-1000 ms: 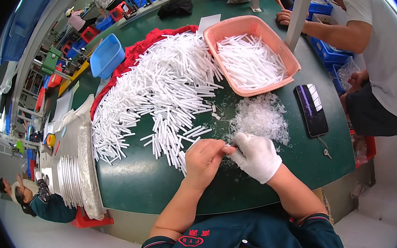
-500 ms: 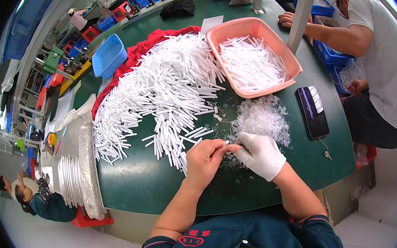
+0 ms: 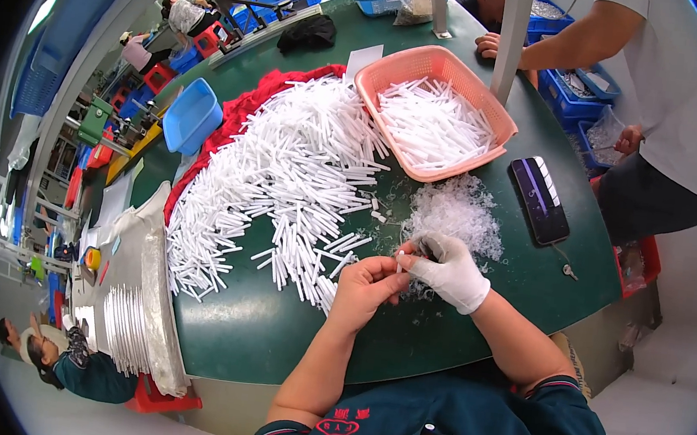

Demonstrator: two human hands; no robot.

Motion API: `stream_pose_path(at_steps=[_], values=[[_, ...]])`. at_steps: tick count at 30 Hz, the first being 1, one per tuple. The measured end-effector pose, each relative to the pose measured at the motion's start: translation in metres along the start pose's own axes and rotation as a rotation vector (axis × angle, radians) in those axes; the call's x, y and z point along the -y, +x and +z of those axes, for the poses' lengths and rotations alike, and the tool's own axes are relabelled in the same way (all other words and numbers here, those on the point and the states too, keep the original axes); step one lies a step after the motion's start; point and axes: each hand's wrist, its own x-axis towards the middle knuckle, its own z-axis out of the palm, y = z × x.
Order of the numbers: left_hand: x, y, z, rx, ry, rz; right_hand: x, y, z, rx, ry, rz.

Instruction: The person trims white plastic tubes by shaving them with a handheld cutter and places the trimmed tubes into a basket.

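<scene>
Close together at the near side of the green table, my bare left hand (image 3: pixel 364 291) and my right hand (image 3: pixel 454 277), in a white glove, pinch a short white tube (image 3: pixel 401 262) between them. Fingers cover most of that tube. Just beyond my right hand lies a heap of clear plastic scraps (image 3: pixel 455 216). A large pile of white tubes (image 3: pixel 286 160) spreads over a red cloth (image 3: pixel 251 97) to the left of my hands. Behind the scraps stands a salmon-coloured plastic basket (image 3: pixel 426 173) holding many more white tubes.
A phone (image 3: pixel 539 200) with a cord lies on the right. A light blue bin (image 3: pixel 192 116) stands left of the pile, beside a tray of rods (image 3: pixel 126 326). A metal post (image 3: pixel 511 43) rises behind the basket. A co-worker (image 3: pixel 674 107) stands at the table's right edge.
My right fingers have moved left and closed in around the tube, which now shows upright between my hands. The co-worker at the right has risen higher, and the view has shifted slightly.
</scene>
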Motion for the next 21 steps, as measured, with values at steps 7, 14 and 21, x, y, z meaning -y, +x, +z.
stream_pose_path(at_steps=[7, 14, 21], values=[[-0.001, -0.001, -0.001, 0.026, -0.156, -0.065, 0.003, -0.002, 0.001, -0.009, 0.055, -0.071], [-0.002, -0.001, -0.003, 0.046, -0.169, -0.058, 0.007, -0.005, -0.005, -0.005, -0.188, -0.186], [-0.003, -0.001, -0.002, 0.028, -0.153, -0.057, 0.009, 0.0, -0.006, -0.053, -0.065, -0.106]])
